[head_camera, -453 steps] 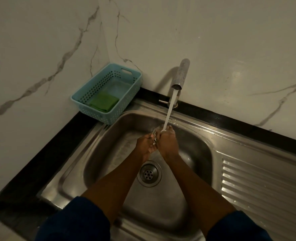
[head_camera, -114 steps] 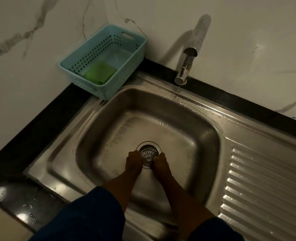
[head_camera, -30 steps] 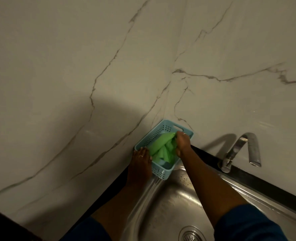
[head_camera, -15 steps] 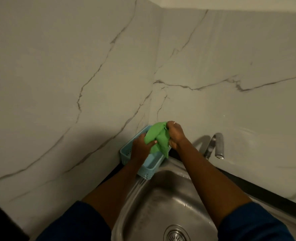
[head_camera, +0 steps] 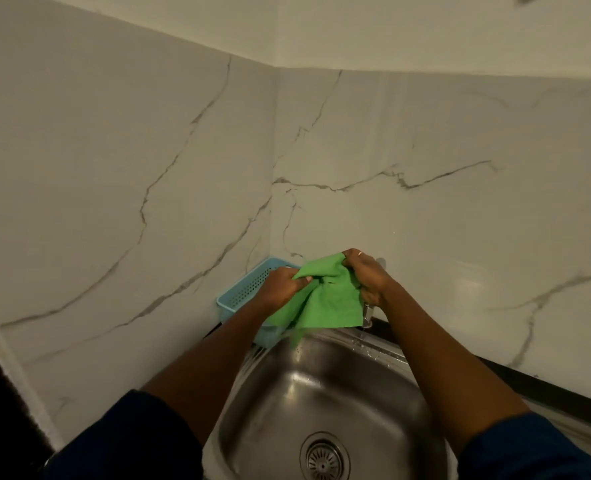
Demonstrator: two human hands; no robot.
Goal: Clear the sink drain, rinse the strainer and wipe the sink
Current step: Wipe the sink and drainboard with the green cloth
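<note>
Green cloth (head_camera: 325,301) hung between both hands above the back rim of the steel sink (head_camera: 325,393). The left hand (head_camera: 280,285) gripped its upper left edge, fingers curled tight and the thumb pressed onto the fabric. The right hand (head_camera: 367,273) bunched the upper right corner in a closed fist, with a ring (head_camera: 359,253) showing on 1 finger.

The cloth's gathered top edge ran from the left fingers across to the right fingers, a little higher on the right. The rest fell below the knuckles as a wide sheet with a straight bottom hem. 1 narrow tail pointed down from the hem toward the basin.

Behind the left fingers a pale blue perforated basket (head_camera: 240,296) sat in the wall corner, partly hidden by the wrist. Just below the right fingers part of a chrome tap (head_camera: 367,315) showed, mostly covered by the hand. Well below both hands, the round drain strainer (head_camera: 324,457) sat in the bottom of the basin. Dark blue sleeves (head_camera: 124,441) covered both arms near the elbows. White marble wall tiles (head_camera: 425,220) with grey veins rose behind the fingers.
</note>
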